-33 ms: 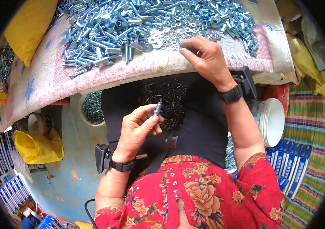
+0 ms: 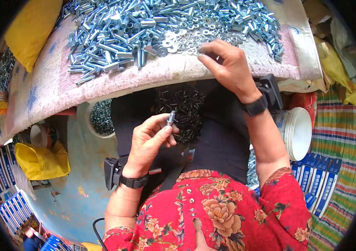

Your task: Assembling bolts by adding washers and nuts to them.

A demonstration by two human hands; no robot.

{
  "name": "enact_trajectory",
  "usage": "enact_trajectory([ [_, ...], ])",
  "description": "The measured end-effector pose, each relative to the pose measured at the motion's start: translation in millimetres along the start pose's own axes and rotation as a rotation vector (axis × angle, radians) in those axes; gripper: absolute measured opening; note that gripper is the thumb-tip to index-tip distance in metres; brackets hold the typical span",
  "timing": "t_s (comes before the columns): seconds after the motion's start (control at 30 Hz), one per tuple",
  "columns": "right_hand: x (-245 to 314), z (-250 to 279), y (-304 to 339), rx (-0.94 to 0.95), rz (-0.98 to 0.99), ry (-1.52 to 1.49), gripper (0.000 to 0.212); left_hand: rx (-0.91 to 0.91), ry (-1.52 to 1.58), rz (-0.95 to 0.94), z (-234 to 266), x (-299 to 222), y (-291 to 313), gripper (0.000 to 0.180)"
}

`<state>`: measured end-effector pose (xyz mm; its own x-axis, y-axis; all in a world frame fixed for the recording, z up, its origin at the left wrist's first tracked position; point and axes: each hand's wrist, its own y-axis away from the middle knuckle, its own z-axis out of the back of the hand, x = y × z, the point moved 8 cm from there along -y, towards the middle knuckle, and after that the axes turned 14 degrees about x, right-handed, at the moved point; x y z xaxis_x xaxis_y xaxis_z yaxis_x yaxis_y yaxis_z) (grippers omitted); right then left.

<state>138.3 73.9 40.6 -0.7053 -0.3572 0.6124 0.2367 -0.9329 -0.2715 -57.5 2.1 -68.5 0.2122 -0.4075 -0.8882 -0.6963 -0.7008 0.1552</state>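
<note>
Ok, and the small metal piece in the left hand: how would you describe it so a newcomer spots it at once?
Start at the cloth-covered table across the top, then drop below its near edge to the left hand. Pinched at its fingertips is the small metal piece; unlike the dark pieces heaped nearby, it is shiny silver and held singly.

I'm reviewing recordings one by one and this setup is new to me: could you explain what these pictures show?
There is no machine: a person works bare-handed, filmed from above by a wide fisheye camera worn on the head, so straight edges bend. On the cloth-covered table lie heaped metal tubes and flat washers. The left hand holds a small metal fastener. The right hand is beside the washers; whether it pinches one is unclear. Small dark metal pieces lie on the lap.
</note>
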Motion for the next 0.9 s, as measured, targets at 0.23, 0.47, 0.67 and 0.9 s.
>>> enact_trajectory([
  [0.23,22,-39,159,0.7,-0.233,-0.498,0.017,-0.09,0.007,0.038,22,9,6,0.028],
  [0.47,55,-61,559,0.541,-1.446,-0.308,0.023,0.022,0.017,0.118,8,29,-8,0.029],
  [0.67,169,-202,626,0.312,-1.593,-1.165,0.019,0.031,0.071,0.201,5,43,-5,0.03],
  [0.9,217,-218,573,0.311,-1.637,-1.231,0.019,0.103,0.115,0.294,-10,79,-4,0.028],
])
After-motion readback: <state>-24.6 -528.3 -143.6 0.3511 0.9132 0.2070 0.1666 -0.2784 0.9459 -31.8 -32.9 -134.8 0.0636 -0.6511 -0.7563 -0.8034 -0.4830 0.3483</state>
